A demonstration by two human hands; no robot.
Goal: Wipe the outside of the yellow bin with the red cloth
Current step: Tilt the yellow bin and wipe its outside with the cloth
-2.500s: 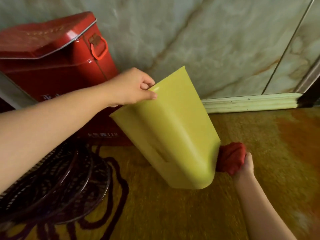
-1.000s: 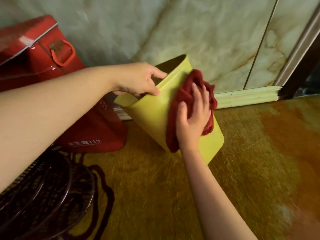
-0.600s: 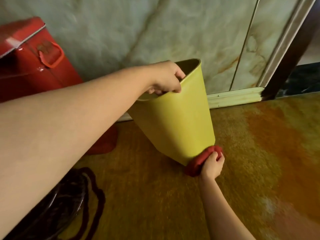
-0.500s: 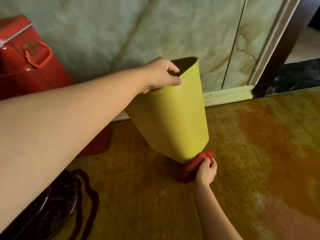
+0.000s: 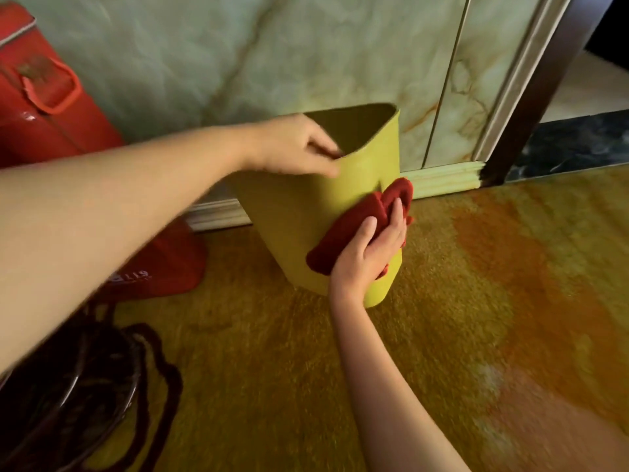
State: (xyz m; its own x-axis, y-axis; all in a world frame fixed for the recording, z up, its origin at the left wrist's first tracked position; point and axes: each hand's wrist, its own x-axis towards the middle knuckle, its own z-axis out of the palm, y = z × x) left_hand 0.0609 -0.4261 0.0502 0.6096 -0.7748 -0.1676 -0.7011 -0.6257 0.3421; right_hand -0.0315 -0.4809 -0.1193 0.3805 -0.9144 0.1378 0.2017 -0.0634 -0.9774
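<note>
We see the yellow bin (image 5: 306, 212) upright on the carpet (image 5: 459, 318) beside the marble wall (image 5: 238, 56). The left hand (image 5: 289, 148) pinches its near rim; the right hand (image 5: 371, 253), fingers together, presses the red cloth (image 5: 360, 219) flat against the bin's side.

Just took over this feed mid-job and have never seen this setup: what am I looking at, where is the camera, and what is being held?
There is no machine here, just a person's two bare hands, filmed by a camera worn on the head, looking forward and down. The left hand grips the rim of the yellow bin, which stands on the yellowish carpet near a marble-patterned wall. The right hand presses the red cloth against the bin's outside. A red container stands on the left.
</note>
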